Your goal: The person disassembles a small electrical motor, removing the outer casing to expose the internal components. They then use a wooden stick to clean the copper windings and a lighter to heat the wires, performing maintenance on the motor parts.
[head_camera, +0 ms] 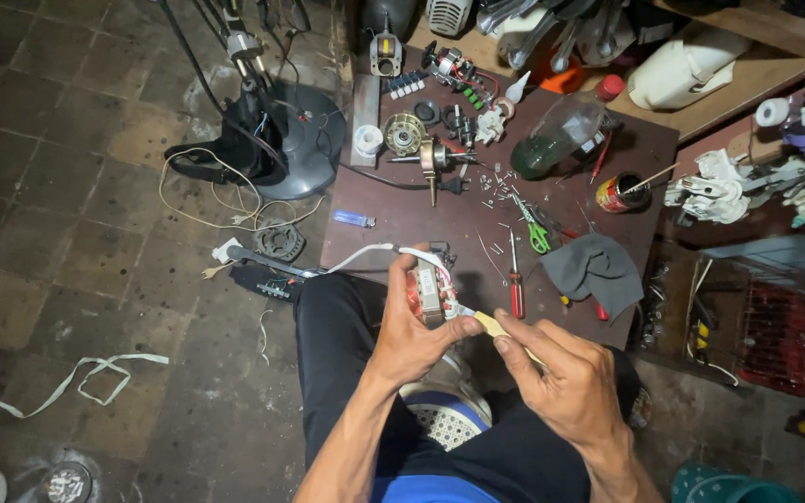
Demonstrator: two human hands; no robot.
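Copper-wound motor stator [429, 291], small and blocky, red-orange coil showing on its side, held up over the lap and just in front of the near edge of the brown table [477, 224]. Clamped in the left hand [412, 326], fingers wrapped round its back, thumb across the front, so a firm closed hold on the block. Sits upright-ish, long side running roughly up and down, white wires [375, 251] looping off the top toward the table edge and away to the left.

Coming in from the lower right: a pale yellowish strip [493, 324], maybe tape or insulating paper, hard to call. Pinched narrow between thumb and forefinger of the right hand [570, 382], other fingers loosely curled. Strip's long axis slanting up-left, far end touching the stator's lower right corner, right beside the left thumb. So stator lies up and left of the right-hand pinch, and both hands nearly meet there, left one obviously the closer since it's the one holding.

Further out on the table: red-handled screwdriver [515, 284] just beyond the hands, grey cloth [593, 270] to its right, green-handled scissors [537, 233] behind, blue lighter [354, 219] off to the left, clear plastic bottle [561, 135] and a tin can [615, 193] near the back, loose screws scattered between

Fan base [281, 140] with cables down on the tiled floor, left side
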